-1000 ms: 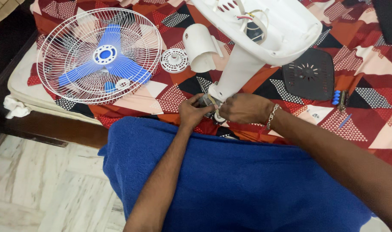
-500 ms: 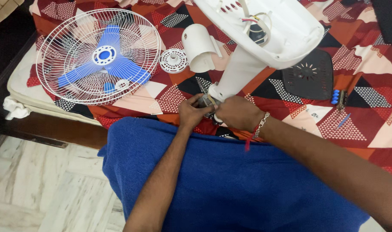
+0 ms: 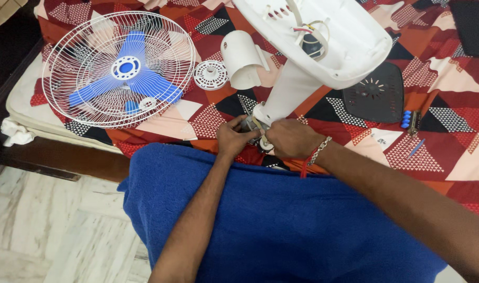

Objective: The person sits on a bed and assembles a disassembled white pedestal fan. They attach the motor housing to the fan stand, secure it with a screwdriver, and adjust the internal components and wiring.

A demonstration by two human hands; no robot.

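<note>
Bed: a bed [image 3: 449,131] with a red, white and black patterned sheet carries all the parts; its dark wooden edge runs along the left.
Grille: a white wire fan grille [image 3: 121,71] with blue blades lies flat at the left, well apart from the hands.
Small parts: a round white cap [image 3: 210,75] lies just right of the grille; a white cylindrical cover [image 3: 242,63] lies beside it.
Right side: a dark vented plate [image 3: 374,91] lies under the rim of the fan base; a small metal piece with blue bits [image 3: 411,120] and a blue tool [image 3: 416,148] lie near it.
Fan stand: the white fan stand [image 3: 289,89] lies tilted across the bed, its broad base [image 3: 349,39] turned open side up at the top, showing wires inside; its narrow lower end reaches the hands.
In the way: the blue cloth [image 3: 281,225] over the lap covers the bed's near edge below the hands.
Left hand: the left hand [image 3: 234,137] has its grip curled shut on the stand's lower end, thumb on top.
Right hand: the right hand [image 3: 292,139], with a metal bracelet [image 3: 320,151] and red thread at the wrist, is closed against the same end from the other side; what its fingertips pinch is hidden.
</note>
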